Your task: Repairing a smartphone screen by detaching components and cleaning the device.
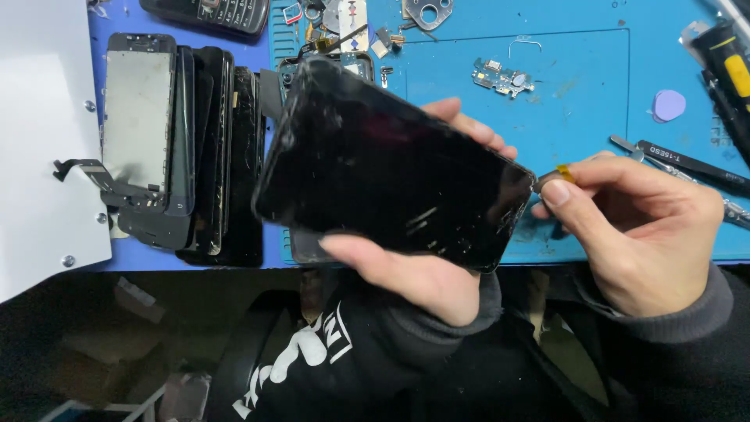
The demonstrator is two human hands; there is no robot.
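Over a blue repair mat (578, 94) on the tabletop, the left hand (422, 273) grips a cracked black phone (391, 168) tilted, while the right hand (641, 227) pinches a small yellow-tipped pick (556, 176) at its corner, apparently prying; steady, shallow leverage seems needed.

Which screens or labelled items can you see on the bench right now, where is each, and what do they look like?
Cracked black rectangular phone screen: centre, tilted, gripped by the left hand; right hand pinches a small amber strip at its edge.
Stack of black phone display panels: left on the blue mat, top one grey-faced.
Black keypad phone: top left edge, partly cut off.
Black tweezers with white lettering: right.
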